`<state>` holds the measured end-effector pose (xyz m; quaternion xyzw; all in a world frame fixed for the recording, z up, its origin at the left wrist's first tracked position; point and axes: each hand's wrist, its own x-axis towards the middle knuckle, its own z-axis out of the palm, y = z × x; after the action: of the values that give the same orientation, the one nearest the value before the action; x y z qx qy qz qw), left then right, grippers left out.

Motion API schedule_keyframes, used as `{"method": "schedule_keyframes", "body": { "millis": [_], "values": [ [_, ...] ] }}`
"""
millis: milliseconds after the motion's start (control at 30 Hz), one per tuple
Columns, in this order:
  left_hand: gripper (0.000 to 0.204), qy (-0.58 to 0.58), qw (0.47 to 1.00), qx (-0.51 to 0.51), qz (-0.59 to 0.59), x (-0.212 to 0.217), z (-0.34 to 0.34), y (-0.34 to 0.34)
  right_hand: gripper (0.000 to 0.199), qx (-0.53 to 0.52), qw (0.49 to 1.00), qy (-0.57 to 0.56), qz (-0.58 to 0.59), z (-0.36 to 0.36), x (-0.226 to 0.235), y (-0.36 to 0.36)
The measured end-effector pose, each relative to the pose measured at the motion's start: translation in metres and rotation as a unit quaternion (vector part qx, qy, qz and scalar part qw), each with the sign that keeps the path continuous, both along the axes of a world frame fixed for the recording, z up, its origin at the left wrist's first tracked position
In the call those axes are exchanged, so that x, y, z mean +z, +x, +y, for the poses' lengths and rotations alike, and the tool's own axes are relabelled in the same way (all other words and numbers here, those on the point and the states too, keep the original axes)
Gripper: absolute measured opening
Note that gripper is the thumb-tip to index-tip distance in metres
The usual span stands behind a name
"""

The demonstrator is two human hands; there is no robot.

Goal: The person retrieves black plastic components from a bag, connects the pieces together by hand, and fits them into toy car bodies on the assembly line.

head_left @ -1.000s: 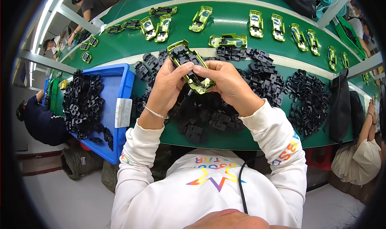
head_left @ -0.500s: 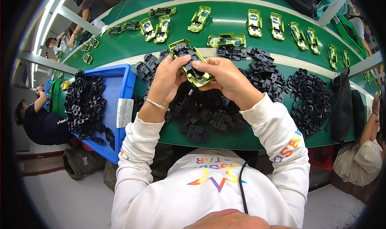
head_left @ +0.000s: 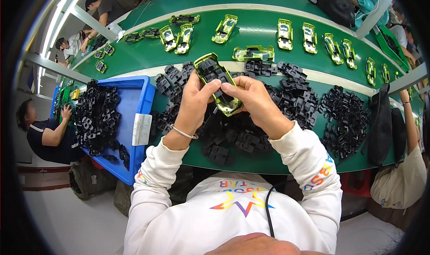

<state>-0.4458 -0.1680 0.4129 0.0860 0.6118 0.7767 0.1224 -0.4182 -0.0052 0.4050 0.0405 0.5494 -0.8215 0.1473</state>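
Note:
Both hands grip a lime-green toy car body shell (head_left: 229,107), held tilted with its open underside up. Inside it lies a black plastic insert (head_left: 211,70), filling its far and middle part. My left hand (head_left: 193,103) is closed round the shell's left side, thumb pressing on the black piece. From the right, my right hand (head_left: 256,99) grips the near end, its thumb also on the insert. Fingers beneath the shell are partly hidden. Below my hands, loose black plastic parts (head_left: 251,138) lie heaped on the green table (head_left: 268,162).
To the left stands a blue bin (head_left: 144,96) holding black parts (head_left: 96,116). Another black heap (head_left: 342,120) lies right, beside a black bag (head_left: 380,125). Several green car shells (head_left: 285,34) rest on the green belt (head_left: 251,26) beyond. Co-workers sit on both sides.
My hands and the car shell have come slightly lower and nearer to me, both thumbs still on the insert. At left, a co-worker's arm has lowered; the whole view has shifted a little.

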Motion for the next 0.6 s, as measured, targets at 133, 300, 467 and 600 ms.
{"method": "schedule_keyframes", "body": {
  "millis": [133, 300, 467, 600],
  "values": [
    [0.041, 0.002, 1.0, -0.007, 0.009, -0.002, -0.005, 0.001, 0.036, 0.014, 0.997, 0.071, 0.033, 0.003, -0.005, 0.0],
    [0.05, 0.024, 0.998, -0.028, 0.057, 0.001, -0.005, 0.01, 0.061, -0.071, 0.966, 0.188, 0.164, 0.007, -0.002, -0.001],
    [0.069, 0.001, 0.995, -0.042, 0.085, 0.005, -0.004, 0.021, 0.05, -0.032, 0.982, 0.091, 0.164, -0.001, 0.002, -0.003],
    [0.079, 0.001, 0.997, -0.034, 0.074, 0.008, -0.003, 0.025, 0.039, -0.034, 0.995, -0.017, 0.091, -0.003, 0.002, 0.0]
  ]
}}
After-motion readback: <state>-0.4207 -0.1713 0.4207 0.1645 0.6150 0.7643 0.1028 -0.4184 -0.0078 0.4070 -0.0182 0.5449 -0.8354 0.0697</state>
